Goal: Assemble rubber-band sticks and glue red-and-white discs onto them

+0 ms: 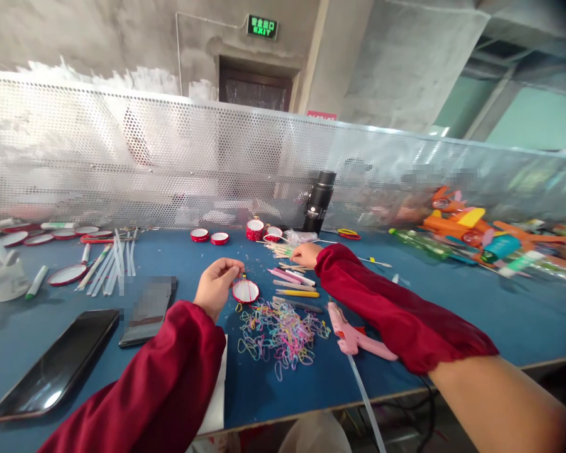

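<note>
My left hand (219,284) is closed in a pinch at the top of a small toy drum (246,291) with a white face and red rim. A thin red line crosses the drum's face. Farther off, my right hand (306,255) has its fingers drawn together at a pile of thin wooden sticks (278,250); what lies between its fingertips is hidden. Several pens (296,293) lie between the hands. Just nearer is a loose heap of coloured rubber bands (280,333). A pink hot glue gun (351,333) rests below my right forearm.
Small red drums (219,238) and a black thermos (319,201) stand along the perforated metal screen (170,163). Two phones (56,362), translucent glue sticks (106,270) and a white tub (4,280) occupy the left. Orange toy planes (471,233) are piled at right.
</note>
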A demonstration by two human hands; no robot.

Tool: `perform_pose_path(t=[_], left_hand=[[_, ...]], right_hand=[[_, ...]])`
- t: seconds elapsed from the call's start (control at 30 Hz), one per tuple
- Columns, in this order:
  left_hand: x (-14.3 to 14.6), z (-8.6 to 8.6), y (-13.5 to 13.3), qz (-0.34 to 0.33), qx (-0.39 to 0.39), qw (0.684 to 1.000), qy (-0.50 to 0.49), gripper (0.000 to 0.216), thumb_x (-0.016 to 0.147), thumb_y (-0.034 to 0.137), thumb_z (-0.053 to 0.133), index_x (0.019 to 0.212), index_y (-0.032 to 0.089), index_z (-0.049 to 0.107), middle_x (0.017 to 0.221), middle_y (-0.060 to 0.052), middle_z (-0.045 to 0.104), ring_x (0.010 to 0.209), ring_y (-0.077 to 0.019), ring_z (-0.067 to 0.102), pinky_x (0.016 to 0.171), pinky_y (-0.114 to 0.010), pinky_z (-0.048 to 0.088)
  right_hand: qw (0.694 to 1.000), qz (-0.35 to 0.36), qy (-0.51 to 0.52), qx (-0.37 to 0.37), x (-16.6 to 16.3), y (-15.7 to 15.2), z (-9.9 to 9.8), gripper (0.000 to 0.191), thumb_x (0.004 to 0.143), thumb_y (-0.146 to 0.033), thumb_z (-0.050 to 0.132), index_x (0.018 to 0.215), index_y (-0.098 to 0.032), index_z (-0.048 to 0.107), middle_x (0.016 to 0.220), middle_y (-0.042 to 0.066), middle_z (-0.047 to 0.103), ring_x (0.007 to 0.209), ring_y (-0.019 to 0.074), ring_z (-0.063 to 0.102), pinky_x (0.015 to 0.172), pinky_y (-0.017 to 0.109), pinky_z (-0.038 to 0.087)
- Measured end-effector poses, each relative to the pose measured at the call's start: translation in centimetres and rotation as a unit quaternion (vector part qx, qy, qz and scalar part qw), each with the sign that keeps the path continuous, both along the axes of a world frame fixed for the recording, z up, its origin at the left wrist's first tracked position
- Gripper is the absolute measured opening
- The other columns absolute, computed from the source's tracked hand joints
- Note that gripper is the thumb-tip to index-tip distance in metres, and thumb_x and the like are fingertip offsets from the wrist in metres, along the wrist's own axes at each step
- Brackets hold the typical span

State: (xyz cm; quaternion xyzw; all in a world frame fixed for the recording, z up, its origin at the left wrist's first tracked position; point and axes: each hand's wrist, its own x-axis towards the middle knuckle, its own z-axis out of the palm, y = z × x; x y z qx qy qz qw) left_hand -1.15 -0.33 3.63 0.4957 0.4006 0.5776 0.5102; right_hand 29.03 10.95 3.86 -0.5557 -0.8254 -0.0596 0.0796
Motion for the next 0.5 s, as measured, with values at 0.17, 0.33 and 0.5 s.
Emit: perform_pose_path(t=[0.17,0.33,0.5], left_hand=[[-0.1,0.1,0.0,0.017,-0.003,1.000,-0.006,0.023,0.067,0.036,0.070,0.078,0.015,0.068,0.080,-0.005,0.068,0.070,-0.0128,0.057,0.060,-0.023,0.038],[-0.2,-0.1,0.2,0.046,0.003,0.999,-0.026,0.026,0.067,0.038,0.071,0.082,0.017,0.068,0.084,-0.006,0.069,0.073,-0.0138,0.059,0.061,-0.023,0.040],[-0.2,-0.1,0.4,0.040,0.013,0.999,-0.029,0.021,0.069,0.035,0.067,0.080,0.017,0.067,0.081,-0.005,0.068,0.070,-0.0135,0.059,0.060,-0.023,0.039]], right_hand=[[0.999,-0.028,-0.008,0.035,-1.0,1.0,-0.1,0.015,0.087,-0.014,0.061,0.084,-0.010,0.075,0.075,0.005,0.068,0.062,0.0085,0.049,0.063,0.024,0.034],[0.998,-0.048,-0.017,0.047,-3.7,1.9,0.6,0.025,0.091,-0.017,0.056,0.074,-0.007,0.072,0.066,0.005,0.064,0.058,0.0086,0.048,0.060,0.025,0.032],[0.998,0.014,-0.004,0.061,-9.0,1.7,2.3,0.027,0.096,-0.031,0.054,0.086,-0.010,0.070,0.082,0.004,0.068,0.072,0.0113,0.060,0.069,0.023,0.045]])
